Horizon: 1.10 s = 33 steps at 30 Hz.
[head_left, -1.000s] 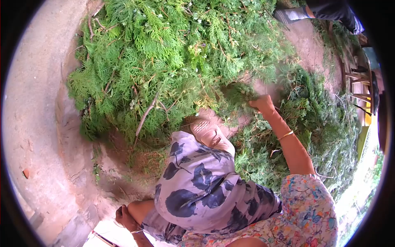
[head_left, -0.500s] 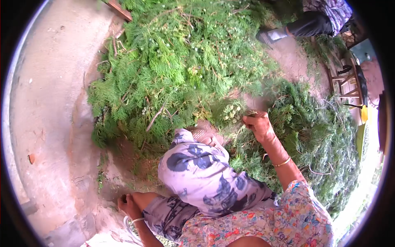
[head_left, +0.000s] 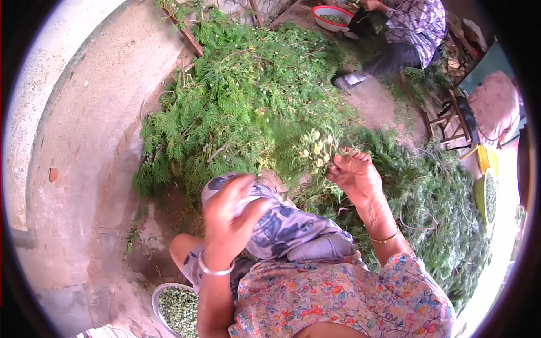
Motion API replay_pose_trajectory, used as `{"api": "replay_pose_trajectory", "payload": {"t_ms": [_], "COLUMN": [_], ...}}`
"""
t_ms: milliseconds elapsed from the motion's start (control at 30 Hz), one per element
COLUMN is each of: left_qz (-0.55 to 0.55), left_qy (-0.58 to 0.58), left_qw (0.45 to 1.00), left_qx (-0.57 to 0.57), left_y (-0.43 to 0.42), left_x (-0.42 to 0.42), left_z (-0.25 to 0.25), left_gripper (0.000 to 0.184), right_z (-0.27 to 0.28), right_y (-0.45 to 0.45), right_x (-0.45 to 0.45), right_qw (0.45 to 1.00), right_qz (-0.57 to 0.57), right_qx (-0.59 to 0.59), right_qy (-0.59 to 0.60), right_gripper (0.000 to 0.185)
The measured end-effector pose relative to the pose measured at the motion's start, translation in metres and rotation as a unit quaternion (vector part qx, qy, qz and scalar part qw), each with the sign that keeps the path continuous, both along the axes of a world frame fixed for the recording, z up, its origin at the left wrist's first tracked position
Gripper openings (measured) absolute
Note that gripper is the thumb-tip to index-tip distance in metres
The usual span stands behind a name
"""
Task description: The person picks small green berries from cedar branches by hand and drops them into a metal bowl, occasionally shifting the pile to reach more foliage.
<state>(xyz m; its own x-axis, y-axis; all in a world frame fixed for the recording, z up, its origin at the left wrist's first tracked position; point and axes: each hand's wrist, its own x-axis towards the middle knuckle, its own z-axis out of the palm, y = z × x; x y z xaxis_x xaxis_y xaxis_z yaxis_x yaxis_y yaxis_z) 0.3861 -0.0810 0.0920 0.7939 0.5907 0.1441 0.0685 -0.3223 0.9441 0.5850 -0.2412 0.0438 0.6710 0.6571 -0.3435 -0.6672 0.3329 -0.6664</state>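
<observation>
My right hand (head_left: 356, 173) is closed on a green sprig (head_left: 315, 147) with pale, cone-like berries, held up in front of the foliage. My left hand (head_left: 230, 213) is raised above my knee, fingers apart and slightly blurred, with nothing in it. Beyond my hands spreads a large pile of green branches (head_left: 242, 93). A second, darker heap (head_left: 428, 191) lies to the right. At the lower left, a bowl (head_left: 158, 304) holds many small green berries.
Another person (head_left: 414, 28) sits at the top right beside a red-rimmed basin (head_left: 316, 10). A wooden stool (head_left: 455, 121) and a yellow container (head_left: 483, 159) stand at the right. Concrete ground (head_left: 84, 146) lies left.
My left hand has risen from beside my knee toward the middle, its fingers now apart. My right hand has lifted the sprig nearer. The view has shifted, revealing the bowl and the other person.
</observation>
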Motion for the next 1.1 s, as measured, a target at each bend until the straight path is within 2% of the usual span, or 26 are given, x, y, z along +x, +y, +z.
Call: {"api": "replay_pose_trajectory", "payload": {"t_ms": [33, 167, 233, 267, 300, 367, 400, 500, 533, 567, 633, 667, 767, 800, 833, 900, 933, 967, 1033, 1067, 1100], "left_qz": [-0.038, -0.095, -0.158, -0.146, -0.148, -0.137, -0.142, -0.118, -0.092, -0.087, -0.06, -0.064, -0.094, -0.083, -0.08, -0.188, -0.204, -0.198, -0.172, -0.123, -0.118], "left_qy": [0.0, 0.056, 0.006, 0.019, 0.017, -0.021, 0.004, -0.023, -0.029, -0.029, -0.054, -0.052, -0.075, -0.08, -0.08, -0.168, -0.195, -0.195, -0.224, -0.248, -0.253], "left_qw": [0.998, 0.989, 0.972, 0.973, 0.972, 0.981, 0.975, 0.963, 0.935, 0.935, 0.868, 0.841, 0.835, 0.861, 0.86, 0.808, 0.75, 0.75, 0.663, 0.647, 0.649], "left_qx": [0.052, 0.099, -0.175, -0.179, -0.18, -0.133, -0.17, -0.241, -0.342, -0.343, -0.49, -0.535, -0.536, -0.496, -0.497, -0.533, -0.599, -0.6, -0.693, -0.71, -0.708], "left_y": [-0.004, -0.023, -0.043, -0.051, -0.057, -0.064, -0.062, -0.051, -0.052, -0.053, -0.054, -0.051, -0.043, -0.044, -0.043, -0.039, -0.039, -0.038, -0.034, -0.034, -0.031], "left_x": [0.011, 0.045, 0.056, 0.057, 0.057, 0.057, 0.051, 0.039, 0.035, 0.032, 0.026, 0.021, 0.014, 0.011, 0.01, 0.007, 0.005, 0.002, -0.008, -0.011, -0.014], "left_z": [-0.007, -0.035, -0.035, -0.043, -0.046, -0.05, -0.048, -0.051, -0.047, -0.041, -0.034, -0.037, -0.056, -0.061, -0.065, -0.072, -0.077, -0.078, -0.075, -0.077, -0.081], "left_gripper": [0.042, 0.05, 0.051, 0.035, 0.035, 0.015, 0.01, 0.008, 0.007, 0.007, 0.013, 0.018, 0.017, 0.019, 0.019, 0.023, 0.027, 0.027, 0.024, 0.022, 0.022], "right_z": [0.009, 0.04, 0.049, 0.05, 0.05, 0.049, 0.049, 0.045, 0.038, 0.037, 0.036, 0.041, 0.038, 0.035, 0.034, 0.033, 0.04, 0.038, 0.046, 0.045, 0.042], "right_y": [-0.004, -0.015, -0.017, -0.017, -0.018, -0.019, -0.02, -0.018, -0.016, -0.013, -0.007, -0.004, 0.009, 0.013, 0.018, 0.029, 0.029, 0.034, 0.036, 0.034, 0.032], "right_x": [-0.003, -0.014, -0.02, -0.022, -0.022, -0.021, -0.021, -0.017, -0.014, -0.014, -0.016, -0.02, -0.025, -0.025, -0.024, -0.022, -0.021, -0.013, -0.005, -0.002, 0.0], "right_qw": [1.0, 0.998, 0.995, 0.995, 0.995, 0.993, 0.994, 0.997, 0.997, 0.997, 0.997, 0.994, 0.986, 0.986, 0.986, 0.982, 0.976, 0.981, 0.977, 0.967, 0.966], "right_qz": [-0.009, -0.016, 0.002, 0.007, 0.007, 0.035, 0.022, 0.015, 0.003, 0.007, 0.002, 0.029, 0.033, 0.032, 0.034, 0.0, 0.045, 0.03, 0.01, 0.044, 0.05], "right_qx": [0.012, 0.054, 0.093, 0.095, 0.094, 0.102, 0.097, 0.077, 0.079, 0.078, 0.08, 0.102, 0.165, 0.164, 0.164, 0.183, 0.206, 0.189, 0.209, 0.247, 0.248], "right_qy": [-0.004, 0.007, 0.041, 0.038, 0.036, 0.045, 0.049, 0.007, -0.004, -0.001, 0.009, -0.013, -0.006, -0.004, -0.002, -0.04, -0.062, -0.027, -0.029, -0.052, -0.05], "right_gripper": [0.013, 0.015, 0.019, 0.019, 0.019, 0.019, 0.015, 0.016, 0.022, 0.022, 0.015, 0.018, 0.015, 0.015, 0.015, 0.017, 0.015, 0.011, 0.009, 0.009, 0.009]}}
